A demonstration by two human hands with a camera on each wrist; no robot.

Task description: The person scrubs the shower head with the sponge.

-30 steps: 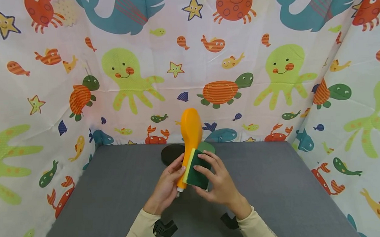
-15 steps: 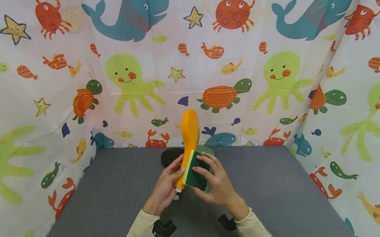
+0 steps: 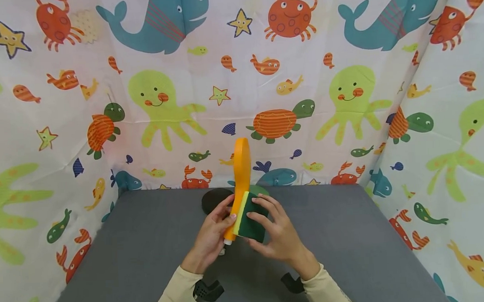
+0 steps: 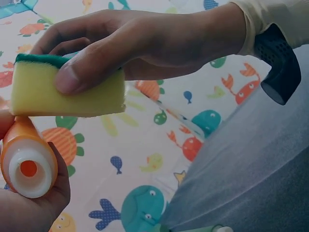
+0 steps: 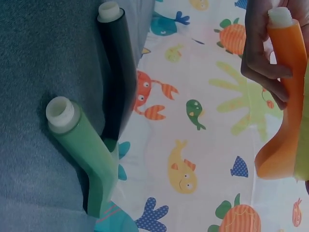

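The left hand point(image 3: 210, 234) is curling thumb and fingers round the handle of an orange shower head point(image 3: 241, 164), holding it above the surface point(image 3: 157, 243). Its long axis is running nearly upright in the head view, leaning slightly right; the broad head is pointing up and away from the person, and the white collar point(image 3: 228, 242) at the handle's end is pointing down, back toward the wearer. The broad head is showing its narrow side. The right hand point(image 3: 282, 232) is gripping a sponge point(image 3: 252, 221) between spread fingers and thumb, its yellow side lying along the handle and its green side facing that palm. A black shower head point(image 5: 116, 72) and a green shower head point(image 5: 89, 150) are lying near the grey surface's far edge, their collared ends pointing toward the person. Behind, a white cloth point(image 3: 224, 111) is covering the walls with printed whales, crabs, turtles and octopuses
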